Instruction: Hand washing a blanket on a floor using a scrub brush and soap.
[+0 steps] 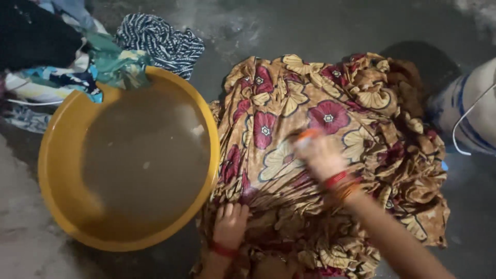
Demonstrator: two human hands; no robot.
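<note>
A wet brown cloth with red and cream flowers point(330, 108) lies spread on the grey floor. My left hand point(231, 223) presses its near edge flat, fingers together on the fabric, a red bangle at the wrist. My right hand point(319, 154) is blurred with motion over the middle of the cloth and is closed around a small orange-tipped thing point(308, 134), perhaps a brush or a soap bar; I cannot tell which. Red and orange bangles circle that wrist.
A yellow basin point(54, 170) of murky water stands left of the cloth. A heap of other clothes point(160, 41), striped, teal and dark, lies behind it. A white and blue container with a wire handle point(478, 111) sits at the right edge.
</note>
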